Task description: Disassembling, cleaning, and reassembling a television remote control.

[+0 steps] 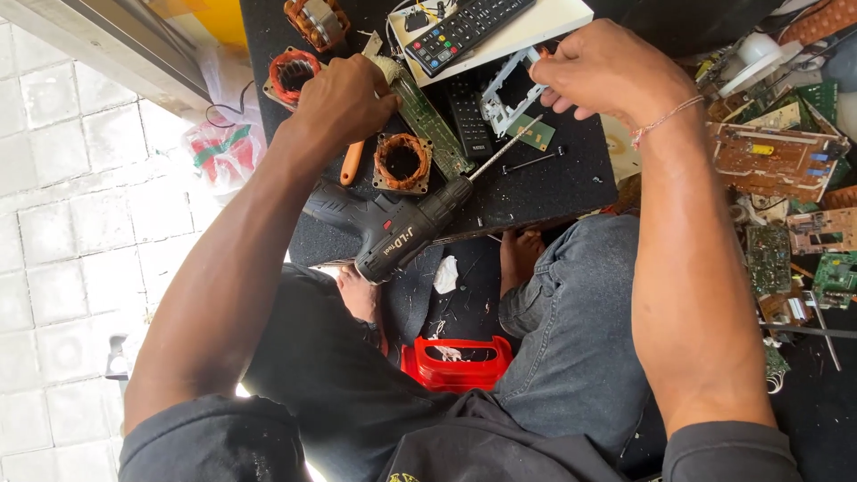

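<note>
Working on a small grey plastic frame [511,92] at the twelve o'clock edge of the black bench top [571,183], with the step in hand judged to be stripping or prising that frame apart. Right hand [607,71] at one o'clock, fingers curled tight and pinched together on the frame's upper right corner; whether a small tool sits inside that pinch cannot be told. Left hand [344,103] at eleven o'clock, closed into a fist around an orange handle [352,163] poking out below the knuckles, tip hidden. Lying idle at six o'clock of the frame, untouched: a black cordless drill [393,228], long bit [504,150] aimed up toward the frame. Just beside the left fist, at five o'clock of it, a copper-wound coil [402,161]; another coil [293,74] at nine o'clock. Long green circuit board [433,125] between the two hands, touching a black remote [470,116]. Next move judged to call for a steady pinch on the frame and careful placing of the orange-handled tool.
</note>
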